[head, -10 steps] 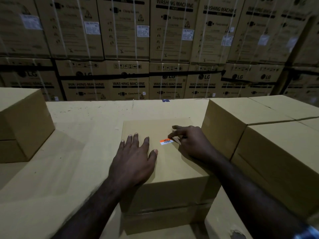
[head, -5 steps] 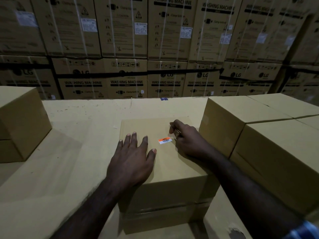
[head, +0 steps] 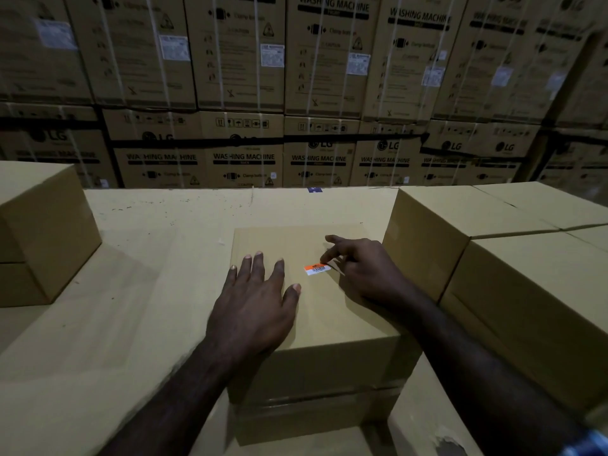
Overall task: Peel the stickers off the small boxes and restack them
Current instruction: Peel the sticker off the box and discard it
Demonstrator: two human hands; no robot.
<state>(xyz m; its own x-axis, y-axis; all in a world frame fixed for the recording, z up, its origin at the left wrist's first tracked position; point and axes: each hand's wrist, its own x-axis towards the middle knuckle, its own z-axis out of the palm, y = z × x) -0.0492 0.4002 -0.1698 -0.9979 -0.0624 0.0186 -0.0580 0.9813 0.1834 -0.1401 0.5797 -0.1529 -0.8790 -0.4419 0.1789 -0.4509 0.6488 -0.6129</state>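
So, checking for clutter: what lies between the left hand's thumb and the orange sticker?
Only bare box top, in the head view, between left hand and orange-and-white barcode sticker.

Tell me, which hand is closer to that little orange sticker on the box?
The right hand: its fingertips pick at the right end of the orange sticker. The left hand lies flat on the box just left of the sticker, not touching it.

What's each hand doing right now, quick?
Left hand: open, fingers spread flat on the plain brown cardboard box.
Right hand: fingertips at the right edge of the small orange-and-white barcode sticker; whether it pinches it cannot be told.
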